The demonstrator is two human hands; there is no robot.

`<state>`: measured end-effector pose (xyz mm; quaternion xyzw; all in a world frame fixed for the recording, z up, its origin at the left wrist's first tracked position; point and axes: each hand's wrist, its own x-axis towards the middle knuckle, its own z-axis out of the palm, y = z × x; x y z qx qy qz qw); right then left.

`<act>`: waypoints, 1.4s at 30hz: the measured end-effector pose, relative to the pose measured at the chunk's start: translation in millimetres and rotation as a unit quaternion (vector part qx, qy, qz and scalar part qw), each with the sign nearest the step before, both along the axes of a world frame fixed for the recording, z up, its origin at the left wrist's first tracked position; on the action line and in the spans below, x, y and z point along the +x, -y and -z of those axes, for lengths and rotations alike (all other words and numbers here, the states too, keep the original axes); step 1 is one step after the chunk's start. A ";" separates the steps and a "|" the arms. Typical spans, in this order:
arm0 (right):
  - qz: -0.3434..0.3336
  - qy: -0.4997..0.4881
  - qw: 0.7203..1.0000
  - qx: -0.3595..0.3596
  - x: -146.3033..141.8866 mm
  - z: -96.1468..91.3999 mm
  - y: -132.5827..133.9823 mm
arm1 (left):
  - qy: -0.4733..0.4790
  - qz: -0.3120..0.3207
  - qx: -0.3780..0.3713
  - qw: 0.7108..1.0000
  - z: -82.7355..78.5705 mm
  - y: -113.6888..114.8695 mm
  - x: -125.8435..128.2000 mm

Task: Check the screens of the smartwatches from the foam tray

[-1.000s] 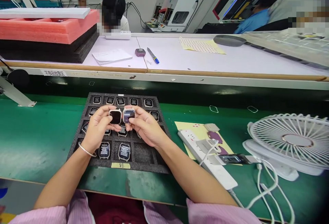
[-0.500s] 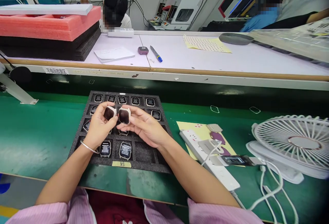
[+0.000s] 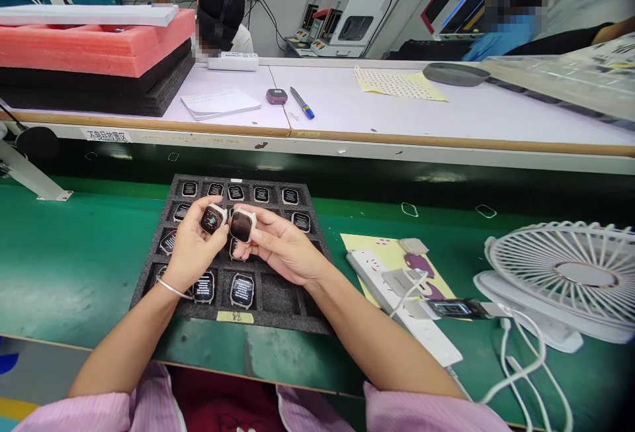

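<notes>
Above a dark foam tray [image 3: 282,323], each of my hands grips a square smartwatch case without a strap. My left hand [image 3: 195,243] is closed on one watch [image 3: 212,219], whose screen is lit with a small coloured picture. The other watch [image 3: 241,225], pale-edged with a dark screen, is pinched between thumb and fingers of my right hand [image 3: 280,243]. The two watches are held side by side, close together. Several more watches lie in the tray's pockets, among them one with white text [image 3: 242,290] in the front row. My hands hide part of the middle rows.
To the right are a white power strip [image 3: 404,306], a yellow sheet [image 3: 354,243], white cables [image 3: 540,352] and a white fan [image 3: 570,280]. A raised shelf [image 3: 337,114] runs behind, bearing a pen [image 3: 302,102], papers [image 3: 221,104] and stacked foam [image 3: 94,51]. People sit beyond.
The left watch's screen has gone from dark to lit. The right watch has shifted very slightly to the right and tilted a little; both hands keep their hold.
</notes>
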<state>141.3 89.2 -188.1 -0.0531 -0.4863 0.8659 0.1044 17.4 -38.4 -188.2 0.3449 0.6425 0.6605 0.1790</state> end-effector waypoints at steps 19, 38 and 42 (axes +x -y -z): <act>-0.006 -0.008 1.000 -0.001 -0.6 3.6 -1.2 | -0.022 0.007 -0.006 1.000 -2.9 0.2 1.6; -0.008 -0.007 1.000 0.017 0.9 2.3 -1.1 | -0.012 0.009 -0.016 1.000 -2.8 1.0 1.3; -0.002 -0.009 1.000 0.010 1.0 0.7 -0.2 | -0.008 0.008 -0.011 1.000 -2.9 1.3 1.9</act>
